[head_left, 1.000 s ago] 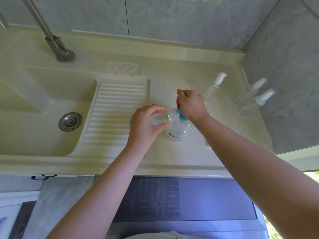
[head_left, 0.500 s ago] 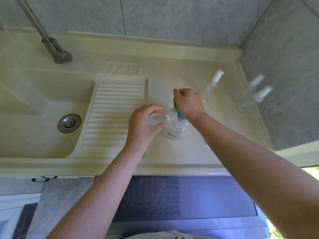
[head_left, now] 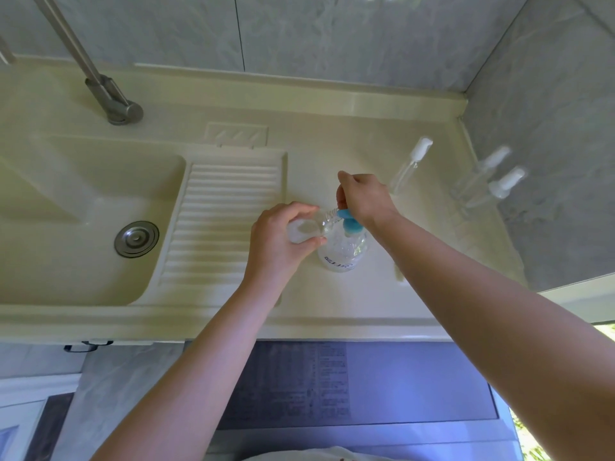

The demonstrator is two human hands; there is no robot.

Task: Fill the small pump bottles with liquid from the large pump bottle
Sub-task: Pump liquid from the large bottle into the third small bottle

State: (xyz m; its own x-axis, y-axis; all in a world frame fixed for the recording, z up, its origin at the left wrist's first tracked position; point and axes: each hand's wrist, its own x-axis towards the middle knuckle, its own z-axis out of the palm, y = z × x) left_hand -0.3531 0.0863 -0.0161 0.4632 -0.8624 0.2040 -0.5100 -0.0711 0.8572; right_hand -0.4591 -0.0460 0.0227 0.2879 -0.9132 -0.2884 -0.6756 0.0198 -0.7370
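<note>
The large clear pump bottle point(head_left: 342, 252) with a blue pump head point(head_left: 349, 224) stands on the cream counter point(head_left: 332, 304). My right hand point(head_left: 362, 197) presses on the blue pump from above, fingers curled round it. My left hand point(head_left: 283, 244) grips a small clear bottle point(head_left: 304, 229), tilted, with its threaded open neck right at the blue spout. A small bottle with a white pump point(head_left: 411, 164) stands behind my right hand. Two more small pump bottles point(head_left: 489, 181) stand at the right by the wall.
A sink basin with a metal drain point(head_left: 136, 239) lies at the left, beside a ribbed washboard slope point(head_left: 223, 221). A metal tap point(head_left: 113, 101) rises at the back left. Grey tiled walls close the back and right. A purple-grey appliance top point(head_left: 349, 387) sits below the counter edge.
Both hands and both bottles stay in nearly the same place. The small bottle's neck has kept to the blue spout.
</note>
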